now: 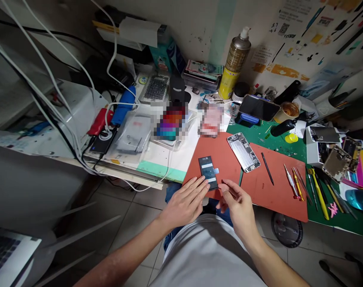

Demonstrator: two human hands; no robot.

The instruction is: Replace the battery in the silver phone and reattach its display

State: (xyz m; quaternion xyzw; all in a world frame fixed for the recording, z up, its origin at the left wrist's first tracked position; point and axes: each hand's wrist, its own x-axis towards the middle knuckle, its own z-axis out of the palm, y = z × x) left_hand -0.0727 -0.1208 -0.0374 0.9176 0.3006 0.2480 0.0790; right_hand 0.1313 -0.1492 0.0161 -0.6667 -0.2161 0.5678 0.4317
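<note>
A black phone battery (209,170) with two pale strips across it lies on the red-brown mat (194,159). A small bluish tab (216,171) sticks out from its right side. My left hand (187,201) is flat, its fingers stretched out over the battery's lower left edge. At the lower right corner of the battery, my right hand (235,203) has its fingers curled and thumb and forefinger close together. Whatever they may pinch is too small to make out. Further up, an opened phone housing (244,152) rests on the mats with its inside facing up.
Right of the housing lie a black pry tool (267,168), several screwdrivers (291,180) and yellow-handled tweezers (318,193). A phone (259,107) leans on a blue stand behind. A spray can (235,61) stands against the wall. White cables (166,175) hang over the left table edge.
</note>
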